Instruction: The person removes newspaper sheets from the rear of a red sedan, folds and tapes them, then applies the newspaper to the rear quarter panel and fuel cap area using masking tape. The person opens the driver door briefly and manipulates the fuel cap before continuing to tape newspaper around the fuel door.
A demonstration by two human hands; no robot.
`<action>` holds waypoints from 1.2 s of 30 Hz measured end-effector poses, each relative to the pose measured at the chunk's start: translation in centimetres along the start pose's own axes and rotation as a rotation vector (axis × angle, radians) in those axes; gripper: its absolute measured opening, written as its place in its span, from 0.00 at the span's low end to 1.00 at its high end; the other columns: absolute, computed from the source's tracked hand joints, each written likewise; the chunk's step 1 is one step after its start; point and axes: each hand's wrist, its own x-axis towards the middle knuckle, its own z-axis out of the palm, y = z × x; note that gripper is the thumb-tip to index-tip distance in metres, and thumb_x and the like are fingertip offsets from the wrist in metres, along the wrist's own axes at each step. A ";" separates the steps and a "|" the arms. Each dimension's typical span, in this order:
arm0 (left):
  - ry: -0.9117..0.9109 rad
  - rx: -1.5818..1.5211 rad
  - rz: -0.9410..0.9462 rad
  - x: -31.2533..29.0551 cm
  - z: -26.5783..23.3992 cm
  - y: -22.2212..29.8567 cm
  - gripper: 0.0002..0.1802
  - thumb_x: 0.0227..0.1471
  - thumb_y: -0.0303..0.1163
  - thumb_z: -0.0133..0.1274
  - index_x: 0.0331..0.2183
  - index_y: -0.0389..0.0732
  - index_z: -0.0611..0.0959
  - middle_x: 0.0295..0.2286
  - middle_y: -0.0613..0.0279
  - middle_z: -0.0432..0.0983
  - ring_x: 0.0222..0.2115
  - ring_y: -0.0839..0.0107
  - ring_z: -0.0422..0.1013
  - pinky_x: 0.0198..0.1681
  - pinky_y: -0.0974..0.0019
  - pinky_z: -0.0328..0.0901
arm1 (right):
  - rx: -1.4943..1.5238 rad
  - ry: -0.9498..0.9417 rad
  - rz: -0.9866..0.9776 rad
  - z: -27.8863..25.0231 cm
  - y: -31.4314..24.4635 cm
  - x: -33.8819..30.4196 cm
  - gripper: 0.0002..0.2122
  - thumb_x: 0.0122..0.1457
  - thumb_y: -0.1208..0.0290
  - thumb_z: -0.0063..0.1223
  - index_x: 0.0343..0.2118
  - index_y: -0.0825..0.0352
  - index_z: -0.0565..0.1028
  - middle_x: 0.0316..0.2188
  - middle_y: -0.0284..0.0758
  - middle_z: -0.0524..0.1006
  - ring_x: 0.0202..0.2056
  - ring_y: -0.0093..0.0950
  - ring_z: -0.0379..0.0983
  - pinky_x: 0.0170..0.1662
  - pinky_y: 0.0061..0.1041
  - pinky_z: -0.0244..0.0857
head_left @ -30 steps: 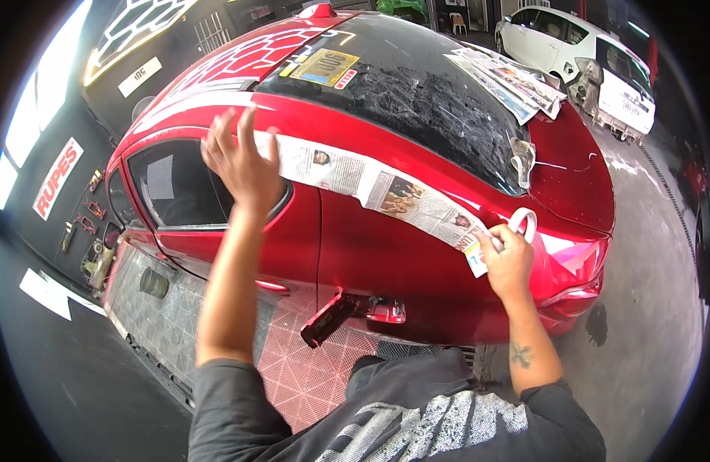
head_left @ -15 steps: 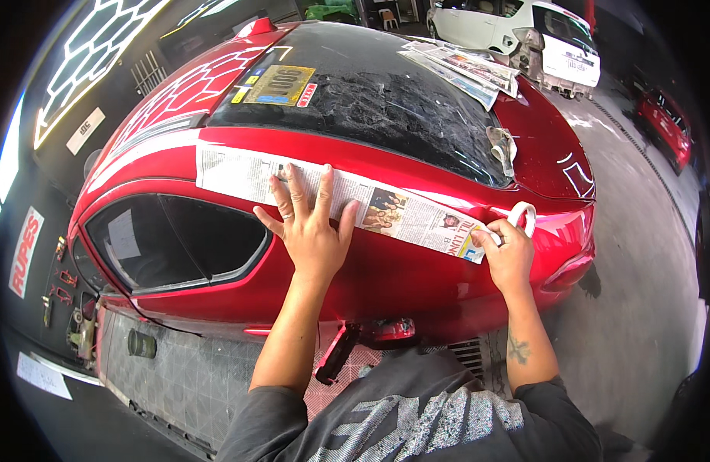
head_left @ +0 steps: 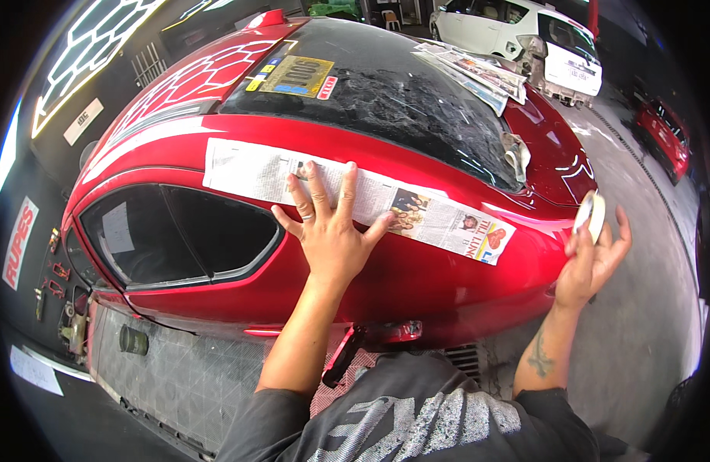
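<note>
A long strip of newspaper (head_left: 251,171) lies along the red car's body (head_left: 439,296), between the dusty rear window (head_left: 370,108) and the side window (head_left: 193,231). My left hand (head_left: 332,239) presses on the strip's middle, fingers spread flat. Past the strip's right end, my right hand (head_left: 584,269) is raised, gripping a cream roll of masking tape (head_left: 597,218) between thumb and fingers, with other fingers stretched out. The roll stands apart from the paper. I cannot make out any tape running from it to the strip.
Folded newspapers (head_left: 478,77) rest on the car's rear, near a crumpled pale piece (head_left: 515,158) at the glass corner. A dark tub (head_left: 133,340) stands on the floor at left. Tools (head_left: 57,269) hang on the wall. A white car (head_left: 516,31) and another red car (head_left: 663,138) stand behind.
My right hand and the tape roll have left the strip's right end, moving right and up. My left hand stays flat on the newspaper. The whole view has shifted slightly.
</note>
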 end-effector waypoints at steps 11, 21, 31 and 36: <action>0.101 0.010 0.041 -0.3 0.0 -0.6 0.52 0.49 0.71 0.68 0.70 0.59 0.81 0.80 0.39 0.46 0.82 0.36 0.30 0.75 0.20 0.21 | -0.078 -0.648 -0.588 25.6 1.0 -1.5 0.34 0.66 0.80 0.65 0.74 0.66 0.64 0.45 0.32 0.89 0.57 0.34 0.83 0.79 0.59 0.44; 0.055 0.104 -0.123 4.8 -5.1 -7.9 0.60 0.58 0.71 0.62 0.80 0.54 0.62 0.81 0.46 0.46 0.82 0.49 0.40 0.76 0.20 0.27 | -0.134 -0.551 -0.670 26.1 5.0 -2.1 0.17 0.70 0.77 0.59 0.59 0.70 0.75 0.41 0.35 0.84 0.45 0.34 0.80 0.73 0.50 0.52; 0.189 0.301 -0.124 7.5 -7.3 -13.8 0.56 0.62 0.67 0.62 0.80 0.53 0.62 0.82 0.41 0.35 0.81 0.36 0.27 0.76 0.21 0.32 | 0.054 -0.538 -0.581 26.6 4.9 -2.1 0.13 0.67 0.76 0.65 0.53 0.71 0.78 0.48 0.44 0.83 0.50 0.46 0.81 0.67 0.57 0.66; 0.505 0.056 0.166 6.5 -7.8 -6.0 0.32 0.51 0.34 0.77 0.58 0.50 0.89 0.68 0.45 0.71 0.73 0.40 0.62 0.73 0.39 0.55 | 0.019 -0.526 -0.644 26.5 5.7 -1.5 0.15 0.67 0.69 0.69 0.53 0.70 0.81 0.43 0.40 0.85 0.48 0.41 0.83 0.65 0.52 0.68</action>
